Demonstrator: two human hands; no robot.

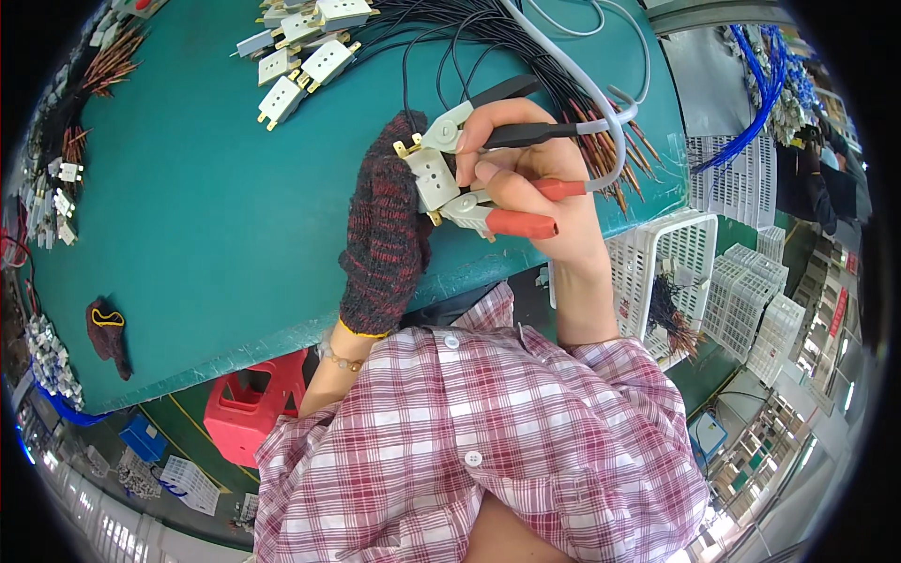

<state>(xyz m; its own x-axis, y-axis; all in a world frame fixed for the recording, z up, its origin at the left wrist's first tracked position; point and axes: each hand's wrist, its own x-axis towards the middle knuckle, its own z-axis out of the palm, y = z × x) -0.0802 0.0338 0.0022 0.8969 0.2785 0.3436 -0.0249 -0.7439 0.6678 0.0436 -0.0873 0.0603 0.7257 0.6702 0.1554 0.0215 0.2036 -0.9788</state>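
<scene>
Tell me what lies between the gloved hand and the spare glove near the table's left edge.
Only bare green table lies between left hand and dark glove, seen in the head view.

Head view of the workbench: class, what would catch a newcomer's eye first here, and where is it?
At the centre, over the teal table top, the left hand in a dark red-and-black knitted glove holds a small cream plastic block with brass tabs. The bare right hand presses red- and black-handled clip leads against it. More cream blocks on black wires lie at the table's far edge.
</scene>
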